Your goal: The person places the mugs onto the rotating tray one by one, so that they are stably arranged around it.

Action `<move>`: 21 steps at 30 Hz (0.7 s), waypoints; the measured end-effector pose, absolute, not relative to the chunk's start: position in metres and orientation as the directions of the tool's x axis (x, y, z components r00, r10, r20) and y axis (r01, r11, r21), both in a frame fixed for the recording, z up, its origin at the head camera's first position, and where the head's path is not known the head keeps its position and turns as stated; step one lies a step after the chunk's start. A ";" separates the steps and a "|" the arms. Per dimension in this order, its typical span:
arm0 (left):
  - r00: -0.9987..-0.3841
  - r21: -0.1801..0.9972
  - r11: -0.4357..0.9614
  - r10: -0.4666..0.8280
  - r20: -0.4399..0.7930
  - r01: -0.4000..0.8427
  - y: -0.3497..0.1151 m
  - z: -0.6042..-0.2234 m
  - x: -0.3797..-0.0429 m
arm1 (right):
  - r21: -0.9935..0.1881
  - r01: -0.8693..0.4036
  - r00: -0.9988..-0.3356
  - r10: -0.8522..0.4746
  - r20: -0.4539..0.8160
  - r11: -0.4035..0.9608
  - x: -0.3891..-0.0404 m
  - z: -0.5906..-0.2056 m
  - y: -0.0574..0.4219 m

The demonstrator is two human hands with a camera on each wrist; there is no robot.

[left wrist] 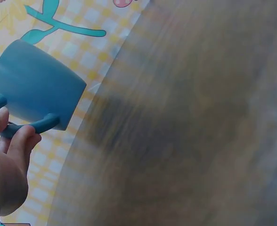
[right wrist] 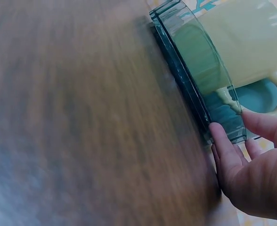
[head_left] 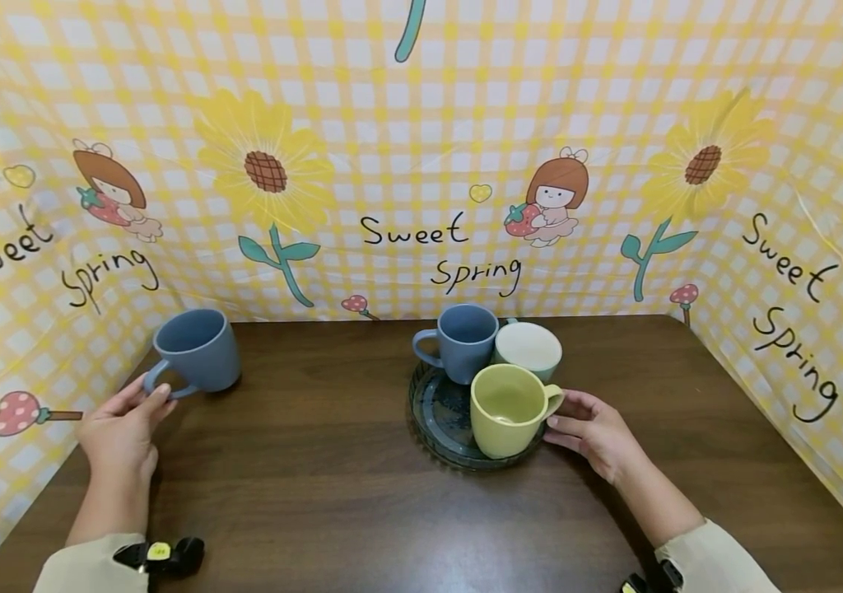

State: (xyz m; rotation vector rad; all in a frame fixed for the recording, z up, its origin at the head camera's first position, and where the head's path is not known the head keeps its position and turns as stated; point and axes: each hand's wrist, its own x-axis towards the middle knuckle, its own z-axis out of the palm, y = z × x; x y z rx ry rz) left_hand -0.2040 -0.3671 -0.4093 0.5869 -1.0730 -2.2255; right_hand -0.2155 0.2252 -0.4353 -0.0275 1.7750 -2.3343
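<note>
At the table's left side my left hand (head_left: 121,436) grips a blue mug (head_left: 202,354) by its handle, with thumb and fingers round the loop. The mug is upright, its base close over the wood. On the right, my right hand (head_left: 599,432) pinches the rim of a round dark glass tray (head_left: 440,413), thumb over the wall and fingers outside, as the right wrist view shows. Three mugs crowd this tray: a yellow-green mug (head_left: 505,416) in front, its handle beside my thumb, a second blue mug (head_left: 457,356) at the back, and a pale mug (head_left: 528,347) partly hidden behind the yellow-green one.
A brown wooden table (head_left: 303,461) lies beneath everything. Yellow checked cloth (head_left: 407,107) with flowers and lettering hangs along the back and both sides, close to the left mug. Each sleeve carries a black wrist device (head_left: 162,558).
</note>
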 end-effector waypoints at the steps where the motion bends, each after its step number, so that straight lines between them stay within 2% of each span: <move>1: -0.727 0.805 -0.499 -0.674 -0.128 0.321 -0.366 -0.409 -0.204 | -0.956 0.153 -0.979 -0.174 -0.110 -0.252 -0.215 -0.435 0.225; 21: -0.785 0.802 -0.507 -0.615 -0.079 0.316 -0.348 -0.407 -0.197 | -0.957 0.134 -0.985 -0.138 -0.101 -0.256 -0.208 -0.435 0.220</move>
